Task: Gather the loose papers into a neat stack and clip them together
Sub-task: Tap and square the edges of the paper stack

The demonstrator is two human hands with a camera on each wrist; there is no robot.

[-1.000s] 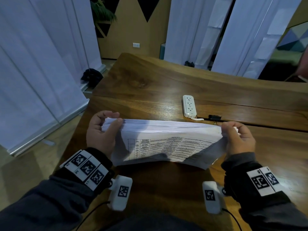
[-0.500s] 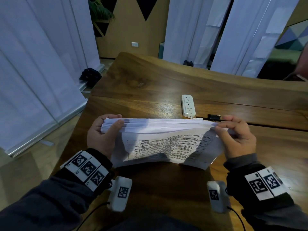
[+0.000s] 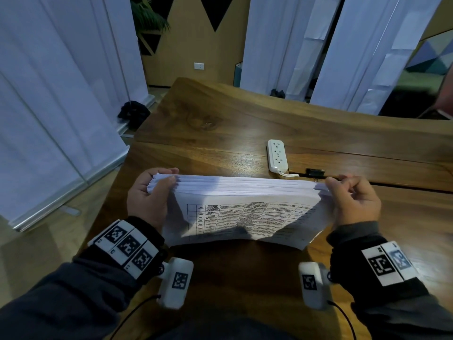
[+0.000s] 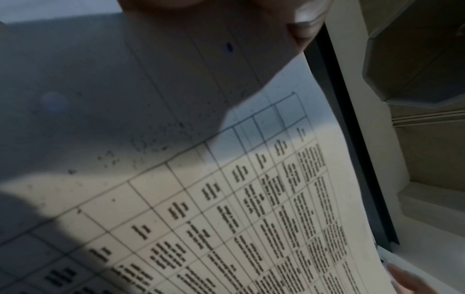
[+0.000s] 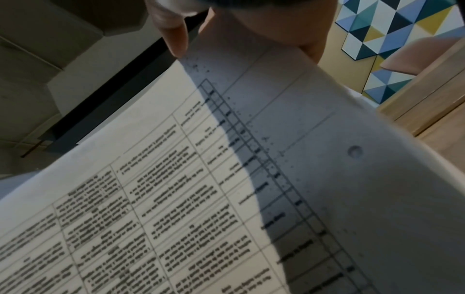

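A thick stack of white papers (image 3: 245, 207) stands on its long lower edge on the wooden table (image 3: 220, 123), tilted toward me, with a printed table on the near sheet. My left hand (image 3: 152, 192) grips the stack's left end, thumb on the near face. At the right end, my right hand (image 3: 350, 200) pinches the upper corner with curled fingers. Both wrist views are filled by the printed sheet (image 4: 251, 199) (image 5: 176, 199). A small black binder clip (image 3: 315, 172) lies on the table just behind the stack's right end.
A white power strip (image 3: 277, 155) with its cord lies beyond the stack near the table's seam. White curtains hang to the left and behind. The table's left edge runs close to my left hand.
My right hand has shifted from clasping the stack's right end to pinching its upper right corner. The stack's top edges look more even. My left hand holds where it was.
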